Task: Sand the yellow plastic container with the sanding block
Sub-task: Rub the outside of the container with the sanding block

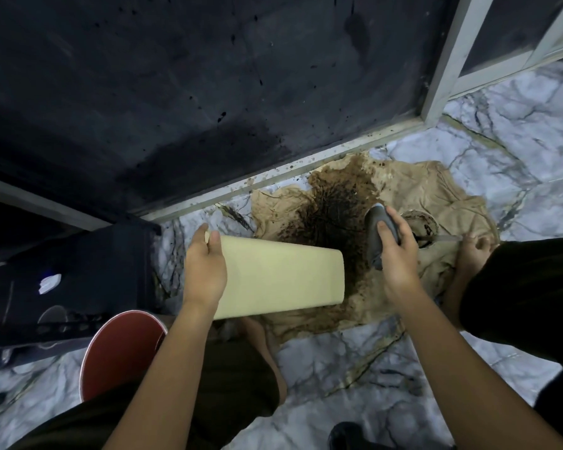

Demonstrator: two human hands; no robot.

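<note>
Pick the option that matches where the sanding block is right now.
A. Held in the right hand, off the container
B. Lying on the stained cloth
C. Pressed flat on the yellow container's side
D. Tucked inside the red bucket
A: the right hand grips the dark grey sanding block above the stained cloth, with a clear gap to the yellow plastic container, which the left hand holds by its rim end.

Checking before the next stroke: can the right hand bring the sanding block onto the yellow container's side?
Probably yes. The right hand holds the sanding block just beyond the yellow container, with only open air between.
</note>
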